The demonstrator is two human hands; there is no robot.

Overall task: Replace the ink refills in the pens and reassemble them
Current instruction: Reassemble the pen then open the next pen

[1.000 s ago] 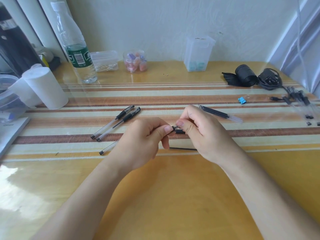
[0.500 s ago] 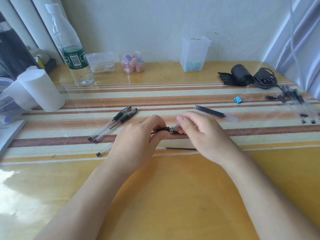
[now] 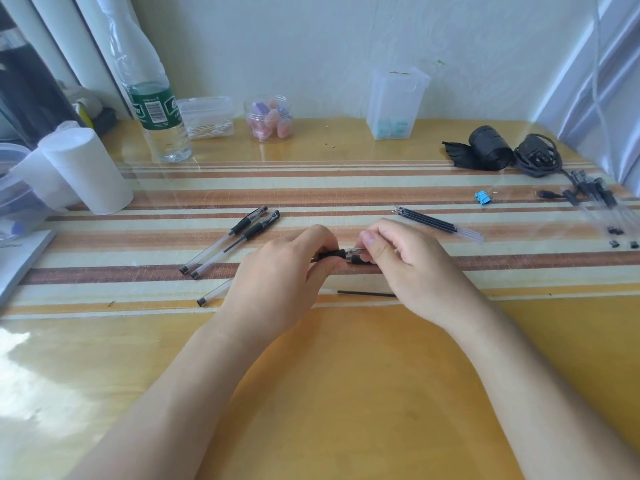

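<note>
My left hand (image 3: 277,278) grips a clear pen with a black grip (image 3: 332,254) at mid-table; its barrel end pokes out lower left at the pen's tail (image 3: 211,295). My right hand (image 3: 408,268) pinches the pen's clear tip end, and a small black piece (image 3: 356,260) sits under its fingers. A used black refill (image 3: 365,293) lies on the mat just below my right hand. Two assembled pens (image 3: 235,239) lie to the left. A few new refills (image 3: 436,224) lie to the right.
A water bottle (image 3: 152,109), a white paper roll (image 3: 86,171), a cotton swab box (image 3: 207,117) and a jar (image 3: 268,117) stand at the back left. A clear box (image 3: 396,102), black roll (image 3: 488,147), cable (image 3: 538,157), blue clip (image 3: 483,196) and more pen parts (image 3: 602,202) are at the right.
My hands have drawn slightly apart along the pen, showing more of its black grip and clear tip between them. The camera view shifted a little.
</note>
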